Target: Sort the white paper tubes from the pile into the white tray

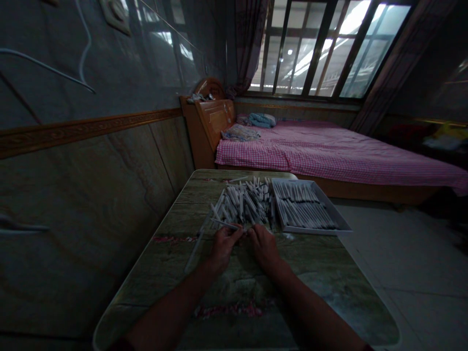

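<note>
- Tabletop (234, 297), printed like weathered wood with pink streaks, fills the near view, its left edge against the wall (87, 195).
- Left hand (223, 248) is curled, its fingers pinching a single white tube (224, 224) that lies crosswise just ahead of the knuckles.
- Right hand (265, 248) sits just beside the left, fingers bent inward toward the tube's far end; whether it grips anything cannot be told, since the fingertips are hidden.
- Thin pale rod (197, 246) lies on the tabletop left of the left hand, not touching it.
- Pile (243, 202) of loose white tubes lies right in front of both hands, tumbled at all angles and blocking the way to the far end of the table.
- Tray (303, 207), white and shallow, sits just right of the pile, its tubes lying in rough rows, more orderly than the heap.
- Floor (402, 258) of pale tile spreads beyond the table's right edge.
- Bed (329, 156) with a pink checked sheet stands past the table's far end, with crumpled cloth (239, 132) and blue bedding (260, 120) near its wooden headboard (210, 122).
- Wires (47, 66) run along the upper wall, above a strip of wooden trim (84, 129).
- Window (321, 48) with dark bars and a curtain (248, 39) closes off the far side, bright with light.
</note>
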A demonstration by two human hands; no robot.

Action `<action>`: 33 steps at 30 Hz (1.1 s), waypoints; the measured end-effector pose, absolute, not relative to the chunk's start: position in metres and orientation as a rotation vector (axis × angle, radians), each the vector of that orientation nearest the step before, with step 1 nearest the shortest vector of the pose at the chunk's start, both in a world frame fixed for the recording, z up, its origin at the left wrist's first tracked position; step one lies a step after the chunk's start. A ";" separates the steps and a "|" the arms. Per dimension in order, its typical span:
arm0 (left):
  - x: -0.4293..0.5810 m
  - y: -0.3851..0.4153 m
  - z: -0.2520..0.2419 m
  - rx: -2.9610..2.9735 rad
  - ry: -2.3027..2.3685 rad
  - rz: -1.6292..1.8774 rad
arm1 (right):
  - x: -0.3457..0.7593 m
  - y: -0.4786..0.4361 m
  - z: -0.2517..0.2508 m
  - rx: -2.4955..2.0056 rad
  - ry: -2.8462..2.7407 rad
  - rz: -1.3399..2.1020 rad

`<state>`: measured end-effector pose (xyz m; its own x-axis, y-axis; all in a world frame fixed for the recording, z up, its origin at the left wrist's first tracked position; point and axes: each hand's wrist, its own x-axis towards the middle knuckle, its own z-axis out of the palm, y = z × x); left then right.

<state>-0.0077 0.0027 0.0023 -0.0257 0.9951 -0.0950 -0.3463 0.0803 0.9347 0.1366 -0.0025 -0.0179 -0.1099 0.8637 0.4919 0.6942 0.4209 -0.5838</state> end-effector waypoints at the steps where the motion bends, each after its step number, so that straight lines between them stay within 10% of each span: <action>1: -0.007 0.003 0.003 0.862 1.022 1.323 | 0.137 -0.002 -0.019 -1.329 -1.901 0.247; 33: -0.011 0.003 -0.002 0.960 1.044 1.241 | 0.133 -0.005 -0.015 -1.260 -1.608 0.948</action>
<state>-0.0108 0.0029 -0.0024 0.0310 0.9956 -0.0880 -0.2577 0.0930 0.9617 0.1333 -0.0049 -0.0152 -0.1198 0.9779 0.1711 0.3241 0.2014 -0.9243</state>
